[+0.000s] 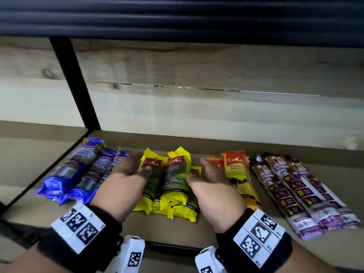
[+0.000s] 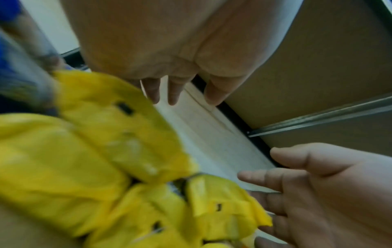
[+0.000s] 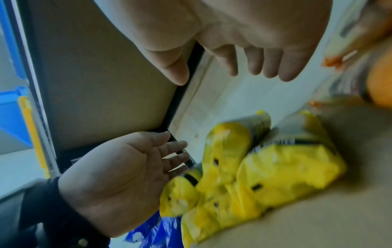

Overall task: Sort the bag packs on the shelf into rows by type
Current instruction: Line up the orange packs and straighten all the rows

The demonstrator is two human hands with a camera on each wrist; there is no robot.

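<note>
Four kinds of bag packs lie in rows on the shelf [image 1: 214, 145]: blue packs [image 1: 78, 174] at the left, yellow packs [image 1: 173, 186] in the middle, orange packs [image 1: 238, 174] to their right, purple drawstring packs [image 1: 295, 194] at the far right. My left hand [image 1: 136, 166] and right hand [image 1: 204, 172] flank the yellow packs [image 3: 265, 167], palms facing each other, fingers straight. The left thumb lies over the leftmost yellow pack. In the wrist views the left hand [image 2: 180, 89] and right hand [image 3: 233, 67] hold nothing. Whether the palms touch the packs I cannot tell.
A wooden back wall [image 1: 197, 107] closes the shelf behind the packs. A black upright post [image 1: 74, 85] stands at the back left, and a dark upper shelf [image 1: 177, 16] hangs overhead. Bare shelf board shows in front of the packs [image 1: 177, 231].
</note>
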